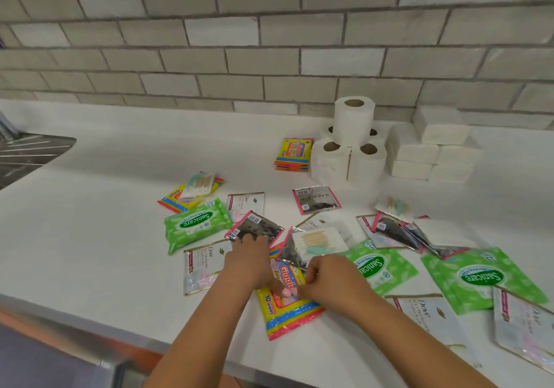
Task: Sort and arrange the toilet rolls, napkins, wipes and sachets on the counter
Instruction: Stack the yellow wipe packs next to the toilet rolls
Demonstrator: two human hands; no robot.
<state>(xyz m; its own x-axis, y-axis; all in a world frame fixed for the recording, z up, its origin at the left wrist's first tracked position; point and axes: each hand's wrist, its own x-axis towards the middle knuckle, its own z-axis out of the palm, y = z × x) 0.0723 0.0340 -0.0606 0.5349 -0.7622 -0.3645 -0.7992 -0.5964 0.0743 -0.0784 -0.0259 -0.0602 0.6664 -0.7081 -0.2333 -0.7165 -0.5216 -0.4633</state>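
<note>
Lay flat near the counter's (90, 237) front edge, the yellow wipes pack (286, 306), half under both hands. Left hand (248, 263) reached past it, fingertips down on a black sachet (254, 227); curl of fingers hard to tell. Right hand (326, 279) curled at the pack's right edge, apparently pinching it. Probably light, soft and slick in its film wrap; best pinched at a sealed end seam. Already stacked at the wall: toilet rolls (349, 148), napkins (431, 151) and more yellow packs (293, 154). Still scattered: green wipes (195, 225).
</note>
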